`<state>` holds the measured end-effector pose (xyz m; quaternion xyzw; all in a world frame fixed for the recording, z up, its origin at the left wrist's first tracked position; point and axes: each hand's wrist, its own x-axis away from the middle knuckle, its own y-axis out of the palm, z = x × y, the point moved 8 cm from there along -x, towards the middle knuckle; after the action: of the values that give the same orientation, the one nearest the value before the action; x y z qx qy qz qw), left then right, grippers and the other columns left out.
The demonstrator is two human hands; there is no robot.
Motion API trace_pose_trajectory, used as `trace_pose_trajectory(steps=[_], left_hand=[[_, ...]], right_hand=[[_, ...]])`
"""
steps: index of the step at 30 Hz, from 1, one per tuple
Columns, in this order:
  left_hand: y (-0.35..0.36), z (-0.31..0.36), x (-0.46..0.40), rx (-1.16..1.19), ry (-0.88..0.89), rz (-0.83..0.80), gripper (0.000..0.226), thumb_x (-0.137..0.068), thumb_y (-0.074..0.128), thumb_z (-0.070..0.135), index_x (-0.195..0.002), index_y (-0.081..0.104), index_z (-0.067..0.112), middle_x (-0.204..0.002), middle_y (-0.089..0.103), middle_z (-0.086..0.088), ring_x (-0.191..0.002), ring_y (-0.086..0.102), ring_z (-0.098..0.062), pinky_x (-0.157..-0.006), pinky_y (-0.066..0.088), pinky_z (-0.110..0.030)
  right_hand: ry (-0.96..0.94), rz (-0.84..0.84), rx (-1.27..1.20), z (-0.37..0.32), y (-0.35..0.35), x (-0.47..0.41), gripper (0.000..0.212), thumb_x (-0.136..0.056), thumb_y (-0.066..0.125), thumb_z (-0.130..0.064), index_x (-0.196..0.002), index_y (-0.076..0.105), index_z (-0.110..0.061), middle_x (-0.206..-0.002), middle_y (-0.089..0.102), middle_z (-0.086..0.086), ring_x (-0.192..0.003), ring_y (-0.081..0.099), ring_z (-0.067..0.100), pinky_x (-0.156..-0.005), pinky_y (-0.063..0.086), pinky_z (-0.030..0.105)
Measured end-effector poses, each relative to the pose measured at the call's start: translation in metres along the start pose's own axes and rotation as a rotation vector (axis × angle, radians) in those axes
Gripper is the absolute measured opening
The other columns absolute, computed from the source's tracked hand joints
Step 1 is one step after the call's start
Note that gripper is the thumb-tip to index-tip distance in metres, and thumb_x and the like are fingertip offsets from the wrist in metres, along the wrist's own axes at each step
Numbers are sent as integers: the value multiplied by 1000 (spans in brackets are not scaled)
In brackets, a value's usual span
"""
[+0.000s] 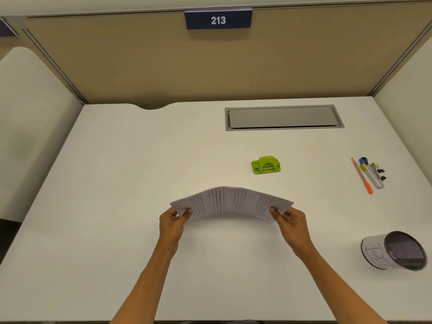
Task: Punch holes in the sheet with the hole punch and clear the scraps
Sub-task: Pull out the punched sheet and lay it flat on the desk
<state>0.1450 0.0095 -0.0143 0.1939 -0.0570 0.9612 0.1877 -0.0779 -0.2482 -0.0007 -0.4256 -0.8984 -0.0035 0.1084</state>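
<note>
This is an office cubicle. Tan fabric partitions with a numbered plate reading 213 enclose a white desk. A grey cable hatch is set into it, with pens and a green hole punch lying on top.

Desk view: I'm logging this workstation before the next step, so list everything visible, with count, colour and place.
printed paper sheet: one, white with grey text, bowed upward, held above the desk centre
green plastic hole punch: one, lime green, beyond the sheet
white desk: one, white, fills the view
grey cable hatch: one, grey, far right of the desk
orange pen: one, orange, right edge
small stationery pile: count unclear, blue, yellow, silver, black clips, beside the pen
mesh pen cup: one, dark mesh with white label, near right, tipped over
number sign: one, navy, reads 213, on the partition
left hand: pinches the sheet's left end
right hand: pinches its right end
</note>
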Motion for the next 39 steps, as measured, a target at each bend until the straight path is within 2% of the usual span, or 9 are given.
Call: trace_pose_trajectory(steps=[3,7,10,15,23,27,32,36,39], left_hand=[[-5,7,-2,-9,40,16,22,-85,72,2,-98,75,20,-91,76,6,-98,64,-20,-95,47,-37],[-6,7,-3,-62,62,39,28,-82,75,4,-86,77,32,-85,77,15,-105,65,-27,-106,44,-48],[-5,8,0,-38,58,43,29,-82,74,1,-84,76,30,-83,76,15,-104,65,-29,-100,49,-44],[-5,9,0,-52,53,53,26,-80,78,4,-86,76,29,-87,76,13,-106,65,-28,-106,44,-54],[2,28,1,-11,149,29,28,-81,76,2,-87,75,30,-91,76,11,-103,65,-21,-97,43,-36],[2,19,1,-42,106,59,29,-81,76,3,-86,74,31,-95,74,7,-105,64,-23,-102,43,-41],[1,34,0,2,164,40,30,-81,74,-3,-85,77,27,-95,76,9,-97,69,-10,-88,49,-26],[2,20,3,-60,124,37,35,-80,70,-12,-88,76,21,-101,75,0,-103,67,-20,-92,50,-32],[-1,20,8,-25,125,60,34,-78,71,-13,-86,77,20,-97,76,5,-99,69,-14,-85,51,-23]], right_hand=[[-10,-1,1,-2,-4,-1,19,-92,65,-13,-104,72,-26,-99,76,-9,-97,70,7,-81,56,18],[-10,-14,60,0,-3,-2,20,-92,65,-14,-100,72,-31,-94,76,-16,-94,70,6,-81,56,18],[-11,2,73,1,-4,-2,19,-92,65,-13,-105,72,-26,-94,76,-18,-94,70,4,-81,55,16],[-24,25,109,-4,-5,-5,20,-92,65,-12,-107,70,-24,-87,74,-27,-89,69,-4,-78,52,10],[-52,79,112,-6,-9,-11,19,-91,66,-13,-109,71,-19,-95,73,-13,-87,69,-3,-77,53,11],[-32,49,152,1,-4,-13,20,-91,67,-15,-109,70,-23,-94,72,-16,-89,69,0,-81,54,18],[-77,81,132,-9,-8,-18,22,-91,67,-17,-112,69,-22,-95,73,-11,-89,68,-3,-78,52,12],[-54,59,185,0,-3,-21,16,-91,68,-18,-106,72,-21,-91,75,-3,-90,70,9,-80,54,23],[-81,85,160,-5,-5,-17,16,-90,68,-15,-104,71,-22,-91,73,-13,-88,69,-1,-77,51,12]])
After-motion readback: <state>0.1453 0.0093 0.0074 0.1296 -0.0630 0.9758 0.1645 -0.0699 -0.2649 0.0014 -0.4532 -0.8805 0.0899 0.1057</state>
